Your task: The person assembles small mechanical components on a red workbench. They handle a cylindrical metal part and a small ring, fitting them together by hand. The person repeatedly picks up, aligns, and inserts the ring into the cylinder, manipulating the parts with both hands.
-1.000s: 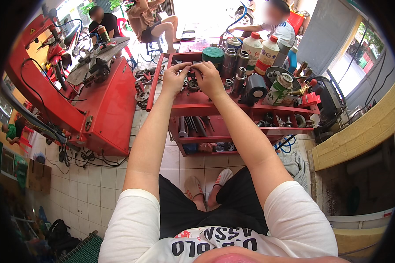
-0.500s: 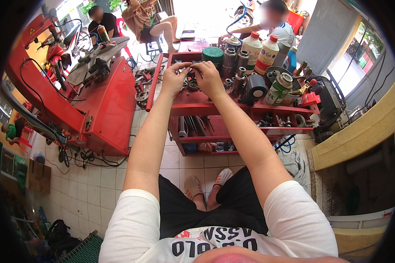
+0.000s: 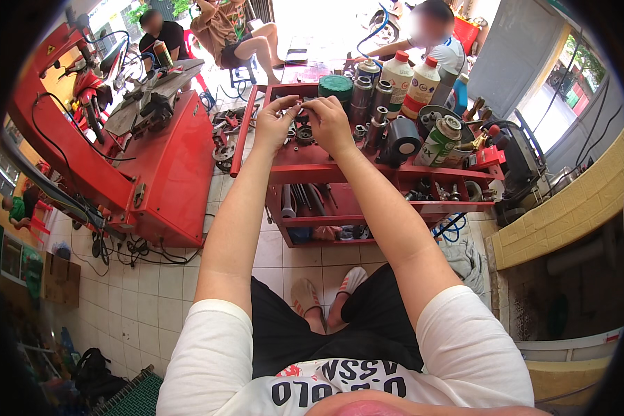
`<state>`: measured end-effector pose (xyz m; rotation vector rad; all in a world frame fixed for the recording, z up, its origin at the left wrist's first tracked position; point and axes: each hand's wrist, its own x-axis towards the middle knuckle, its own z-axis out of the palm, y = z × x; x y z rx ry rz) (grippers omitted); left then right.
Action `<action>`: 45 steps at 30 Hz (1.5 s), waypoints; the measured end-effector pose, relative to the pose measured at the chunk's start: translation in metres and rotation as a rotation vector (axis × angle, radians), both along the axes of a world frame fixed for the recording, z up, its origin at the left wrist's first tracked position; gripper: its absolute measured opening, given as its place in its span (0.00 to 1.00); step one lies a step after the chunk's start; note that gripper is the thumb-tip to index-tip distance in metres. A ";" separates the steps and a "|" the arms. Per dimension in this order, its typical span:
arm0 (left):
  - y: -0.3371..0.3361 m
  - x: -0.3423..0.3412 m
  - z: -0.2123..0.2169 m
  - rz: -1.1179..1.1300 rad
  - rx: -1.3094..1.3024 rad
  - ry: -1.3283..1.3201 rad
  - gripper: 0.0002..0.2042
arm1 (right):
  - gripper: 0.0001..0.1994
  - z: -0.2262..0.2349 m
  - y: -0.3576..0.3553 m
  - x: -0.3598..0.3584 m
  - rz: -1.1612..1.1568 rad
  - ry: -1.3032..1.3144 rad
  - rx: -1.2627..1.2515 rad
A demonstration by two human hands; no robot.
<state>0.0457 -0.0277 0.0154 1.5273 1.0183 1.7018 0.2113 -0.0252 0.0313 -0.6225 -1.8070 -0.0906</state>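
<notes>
Both my arms reach forward over the top tray of a red tool trolley (image 3: 292, 168). My left hand (image 3: 276, 125) is pinched at the fingertips, close beside my right hand (image 3: 329, 123), whose fingers are curled in a pinch too. Whatever sits between the fingertips is too small to make out. Just under the hands, a dark round metal part (image 3: 304, 134) lies on the tray. To the right of my right hand stand several long metal sockets (image 3: 361, 99) and a black cylindrical object (image 3: 401, 142). A green round tin (image 3: 335, 86) is just beyond my fingers.
White bottles with red caps (image 3: 421, 87) and a white-green spray can (image 3: 439, 142) crowd the trolley's right side. A red machine (image 3: 166, 166) stands at left, cables on the floor beside it. A person (image 3: 440, 41) sits beyond the trolley; two others sit farther left.
My hands stay nearly in place, with slight shifts of the fingers; the right fingertips sit a touch lower. The seated person at the back has moved slightly.
</notes>
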 end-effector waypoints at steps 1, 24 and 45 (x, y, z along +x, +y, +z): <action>-0.001 -0.001 0.001 0.020 -0.004 0.014 0.10 | 0.07 0.001 -0.001 -0.001 -0.004 0.004 0.008; 0.002 -0.002 0.001 -0.021 0.069 -0.058 0.18 | 0.06 0.000 -0.001 -0.001 -0.025 -0.011 0.027; 0.021 -0.013 -0.017 -0.069 0.078 -0.185 0.23 | 0.10 0.005 -0.008 -0.001 -0.028 0.115 -0.046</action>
